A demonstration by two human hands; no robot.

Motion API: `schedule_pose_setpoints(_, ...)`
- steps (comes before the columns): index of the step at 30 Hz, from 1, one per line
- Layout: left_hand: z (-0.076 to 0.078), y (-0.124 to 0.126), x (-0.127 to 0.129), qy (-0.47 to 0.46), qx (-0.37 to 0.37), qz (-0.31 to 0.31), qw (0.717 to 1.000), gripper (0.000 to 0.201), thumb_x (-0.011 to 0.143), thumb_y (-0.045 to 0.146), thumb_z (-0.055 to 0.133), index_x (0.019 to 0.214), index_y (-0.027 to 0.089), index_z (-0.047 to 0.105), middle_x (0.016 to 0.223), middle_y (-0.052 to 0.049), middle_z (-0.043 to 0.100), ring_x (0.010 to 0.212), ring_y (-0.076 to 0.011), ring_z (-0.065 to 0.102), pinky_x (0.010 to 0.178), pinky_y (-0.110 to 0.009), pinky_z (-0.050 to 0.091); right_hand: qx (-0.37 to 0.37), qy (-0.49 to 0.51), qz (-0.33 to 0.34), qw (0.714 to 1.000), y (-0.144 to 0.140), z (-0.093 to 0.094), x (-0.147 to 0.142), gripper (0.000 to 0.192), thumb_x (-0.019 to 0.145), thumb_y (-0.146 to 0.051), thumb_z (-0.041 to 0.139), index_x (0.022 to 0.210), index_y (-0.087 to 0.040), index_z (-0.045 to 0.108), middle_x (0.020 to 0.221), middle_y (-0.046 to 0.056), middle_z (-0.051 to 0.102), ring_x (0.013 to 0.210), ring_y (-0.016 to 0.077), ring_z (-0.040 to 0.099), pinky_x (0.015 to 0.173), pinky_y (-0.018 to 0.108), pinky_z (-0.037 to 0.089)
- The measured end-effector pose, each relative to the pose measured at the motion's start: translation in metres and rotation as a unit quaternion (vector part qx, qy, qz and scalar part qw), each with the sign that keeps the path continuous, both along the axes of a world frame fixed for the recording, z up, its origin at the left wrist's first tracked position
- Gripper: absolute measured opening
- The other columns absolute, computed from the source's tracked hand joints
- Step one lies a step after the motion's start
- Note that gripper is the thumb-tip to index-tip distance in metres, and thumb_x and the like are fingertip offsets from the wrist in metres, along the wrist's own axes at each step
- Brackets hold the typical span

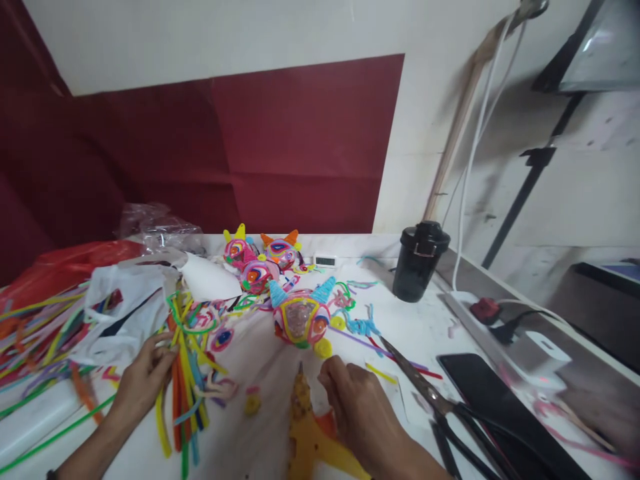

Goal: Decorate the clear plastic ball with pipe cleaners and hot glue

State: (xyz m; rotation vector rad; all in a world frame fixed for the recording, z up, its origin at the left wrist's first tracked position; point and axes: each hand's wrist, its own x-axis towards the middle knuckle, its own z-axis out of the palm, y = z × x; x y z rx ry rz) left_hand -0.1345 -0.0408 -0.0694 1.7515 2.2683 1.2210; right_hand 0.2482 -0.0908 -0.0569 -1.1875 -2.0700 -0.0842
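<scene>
While my left hand (143,380) rests on the bundle of pipe cleaners (187,387) at the left of the counter (425,333), its fingers curl over the nearest stems, a loose grip on them rather than a tight one. My right hand (367,413) is low in the middle, beside the yellow glue gun (305,427), whose nozzle points away from me toward the pipe-cleaner ball (300,320). The fingers of that hand are bent and drawn together; I cannot tell whether they pinch anything. The ball sits just beyond the nozzle, with blue horns on top and a small yellow disc (323,348) touching its near side. Three more balls (257,263) stand clustered behind it. Scissors (425,393) lie to the right of my right hand, next to a dark phone (480,393). A black jar (419,261) stands farther back on the right. White and red bags (120,300) lie at the left.
</scene>
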Motion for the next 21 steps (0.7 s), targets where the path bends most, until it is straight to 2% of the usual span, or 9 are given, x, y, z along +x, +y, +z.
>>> schedule_pose_setpoints(2,0.003,-0.002,0.001,-0.02,-0.018,-0.024,0.999,0.05,0.071,0.067,0.051,0.102,0.027,0.059,0.057,0.008,0.067,0.052,-0.0201,0.061,0.055,-0.027,0.049,-0.015,-0.017,-0.002,1.0,-0.005,0.008,-0.002,0.02,0.087,-0.004,0.047,0.078,-0.022,0.047,0.055,-0.003,0.059,0.046,0.014,0.054,0.05,0.024,0.028)
schedule_pose_setpoints(7,0.008,-0.002,0.001,-0.045,-0.028,-0.012,0.998,0.048,0.065,0.06,0.055,0.102,0.03,0.058,0.073,0.006,0.074,0.07,-0.0237,0.068,0.068,-0.029,0.049,-0.03,-0.081,0.052,0.995,-0.019,0.017,0.006,0.025,0.073,0.0,0.055,0.078,-0.023,0.047,0.057,-0.003,0.062,0.05,0.0149,0.058,0.051,0.027,0.026)
schedule_pose_setpoints(10,0.009,-0.001,0.001,-0.055,-0.033,-0.004,0.998,0.049,0.061,0.059,0.057,0.101,0.031,0.058,0.07,0.007,0.072,0.068,-0.0231,0.066,0.064,-0.028,0.047,-0.041,-0.096,0.041,0.994,-0.025,0.008,0.013,0.025,0.074,0.0,0.054,0.081,-0.023,0.046,0.062,-0.002,0.064,0.055,0.0163,0.061,0.054,0.028,0.029)
schedule_pose_setpoints(14,0.01,0.001,0.004,-0.075,-0.036,-0.027,0.996,0.059,0.057,0.067,0.062,0.103,0.031,0.056,0.06,0.009,0.064,0.06,-0.0208,0.062,0.06,-0.027,0.047,-0.035,-0.07,0.036,0.996,-0.028,-0.009,0.016,0.033,0.066,0.003,0.054,0.082,-0.024,0.044,0.068,-0.003,0.066,0.059,0.017,0.062,0.057,0.027,0.033)
schedule_pose_setpoints(17,0.012,0.0,0.008,-0.079,-0.036,-0.035,0.996,0.069,0.053,0.074,0.064,0.104,0.029,0.053,0.062,0.007,0.065,0.066,-0.022,0.065,0.064,-0.029,0.05,-0.004,-0.027,0.041,0.999,-0.028,-0.016,0.015,0.035,0.065,0.004,0.051,0.082,-0.024,0.042,0.065,-0.004,0.063,0.055,0.0166,0.06,0.057,0.027,0.035)
schedule_pose_setpoints(21,0.011,-0.003,0.012,-0.038,-0.036,-0.011,0.999,0.073,0.058,0.077,0.057,0.108,0.024,0.054,0.062,0.006,0.063,0.061,-0.0201,0.062,0.06,-0.028,0.05,0.04,0.035,0.044,0.998,-0.026,-0.02,0.019,0.03,0.073,0.003,0.048,0.086,-0.024,0.043,0.064,-0.003,0.063,0.054,0.0171,0.059,0.055,0.027,0.036)
